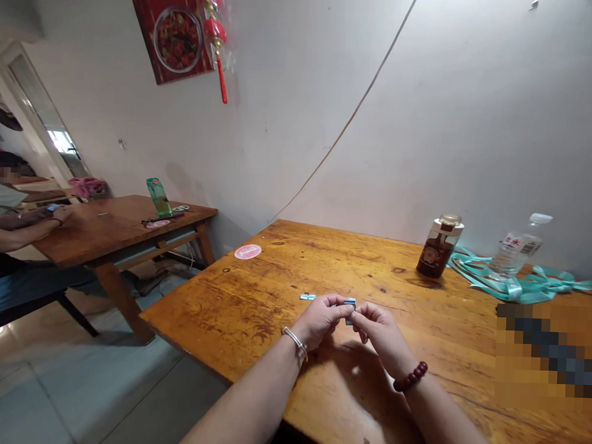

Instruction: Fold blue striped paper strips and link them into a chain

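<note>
Both my hands meet over the middle of the wooden table (254, 305). My left hand (320, 320) and my right hand (379, 328) are closed in a pinch on a small light-blue piece (350, 304) held between the fingertips. I cannot make out what the piece is. One end of it, or a second similar bit (307, 296), lies on the tabletop just left of my left hand. A silver bangle is on my left wrist and dark red beads on my right.
A brown bottle with a pale cap (439, 246), a clear water bottle (517, 248) and teal ribbon (512, 284) sit at the far right. A pink round sticker (248, 251) lies near the far left edge. Another person (14, 225) sits at a second table (116, 225) on the left.
</note>
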The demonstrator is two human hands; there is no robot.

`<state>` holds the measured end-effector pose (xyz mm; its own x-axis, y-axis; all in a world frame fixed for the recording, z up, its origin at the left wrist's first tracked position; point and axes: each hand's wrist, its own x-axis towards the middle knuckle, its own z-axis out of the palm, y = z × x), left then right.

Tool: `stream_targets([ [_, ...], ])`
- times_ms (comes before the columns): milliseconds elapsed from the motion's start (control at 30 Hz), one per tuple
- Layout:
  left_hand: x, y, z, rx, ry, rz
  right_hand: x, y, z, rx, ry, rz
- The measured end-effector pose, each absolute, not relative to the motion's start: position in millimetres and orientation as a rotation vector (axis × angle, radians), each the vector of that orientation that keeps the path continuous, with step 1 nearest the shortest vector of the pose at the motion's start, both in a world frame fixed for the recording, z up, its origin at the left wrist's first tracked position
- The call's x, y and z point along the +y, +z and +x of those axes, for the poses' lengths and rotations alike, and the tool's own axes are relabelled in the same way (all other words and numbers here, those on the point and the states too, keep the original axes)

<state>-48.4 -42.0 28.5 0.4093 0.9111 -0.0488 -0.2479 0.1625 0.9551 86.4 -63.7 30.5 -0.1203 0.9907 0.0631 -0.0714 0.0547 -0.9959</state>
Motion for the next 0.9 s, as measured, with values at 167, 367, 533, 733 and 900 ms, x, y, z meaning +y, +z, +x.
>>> stream_targets([
  [167,-28.3,37.4,-70.2,0.781,1.103,1.070,-69.4,34.2,79.7,-1.333,1.281,-1.006],
  [367,3.5,32.3,-127.1,0.907,1.529,0.805,-60.9,13.1,73.0,-1.561,1.030,-1.185],
  [533,9.1,15.9,-133.1,0.937,1.525,0.827,-47.7,2.9,48.1,-1.938,0.609,-1.481],
  [733,4.1,18.9,-127.9,0.956,1.471,0.869,-51.3,3.9,27.9,-2.091,0.444,-1.536],
  [900,0.8,21.1,-123.7,0.968,1.394,0.902,-47.2,5.2,39.1,-2.051,0.449,-1.473],
])
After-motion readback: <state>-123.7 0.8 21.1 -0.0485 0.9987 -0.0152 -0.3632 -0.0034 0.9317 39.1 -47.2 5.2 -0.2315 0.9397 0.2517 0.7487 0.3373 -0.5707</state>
